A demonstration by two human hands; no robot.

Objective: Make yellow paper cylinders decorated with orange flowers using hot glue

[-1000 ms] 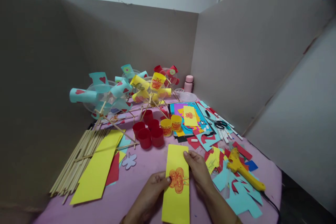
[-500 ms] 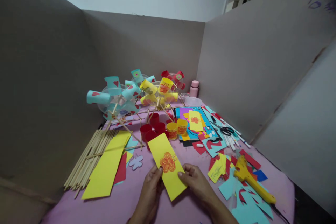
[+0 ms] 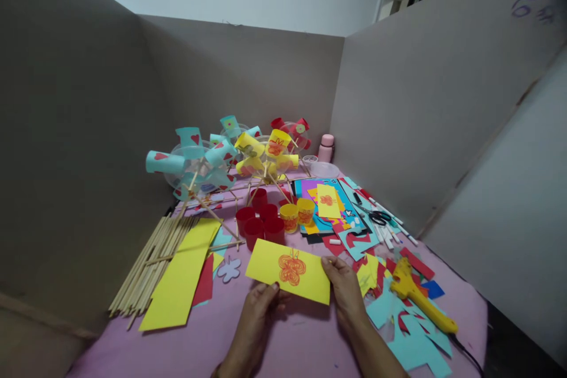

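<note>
Item: yellow card (image 3: 287, 270) with orange motif, lower centre of frame, just above the bench (image 3: 301, 342), long side crosswise | left hand (image 3: 259, 310) pinches its lower edge, right hand (image 3: 348, 294) its right end, thumbs probably underneath | red cups (image 3: 261, 227) behind | I judge the step as positioning the card; next calls for an even two-handed grip.

Matt yellow paper strip (image 3: 290, 270), seemingly smooth
</note>
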